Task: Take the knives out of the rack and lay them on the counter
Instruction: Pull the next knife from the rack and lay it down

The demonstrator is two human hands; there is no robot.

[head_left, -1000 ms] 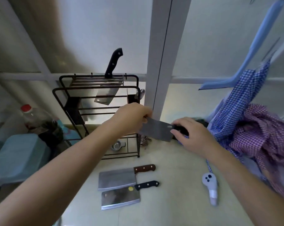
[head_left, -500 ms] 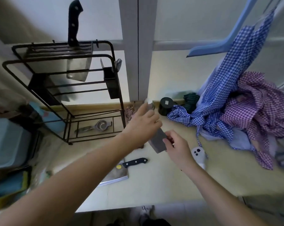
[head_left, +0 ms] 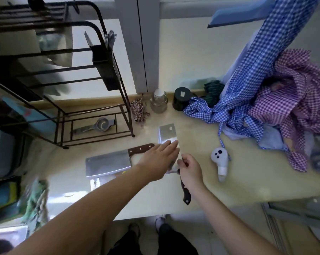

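Observation:
A cleaver (head_left: 167, 134) with a dark handle lies blade-flat on the beige counter (head_left: 197, 179), blade pointing away from me. My right hand (head_left: 189, 169) grips its handle, whose end sticks out below the wrist. My left hand (head_left: 158, 160) rests flat on the blade with fingers stretched out. Left of it lies a brown-handled cleaver (head_left: 107, 162), and a second blade (head_left: 96, 182) peeks out under my left forearm. The black wire rack (head_left: 109, 74) stands at the upper left, with one cleaver blade (head_left: 58, 46) still hanging in its top slots.
A metal squeezer (head_left: 98, 125) lies in the rack's base. A glass jar (head_left: 158, 101), a black lid-like pot (head_left: 181, 98), checked cloths (head_left: 265, 92) and a white controller (head_left: 220, 161) crowd the back and right. The counter's front edge runs just below my wrists.
The camera tilted down. Both hands carried the cleaver from beside the rack down to the counter, where it now lies flat to the right of the other two knives.

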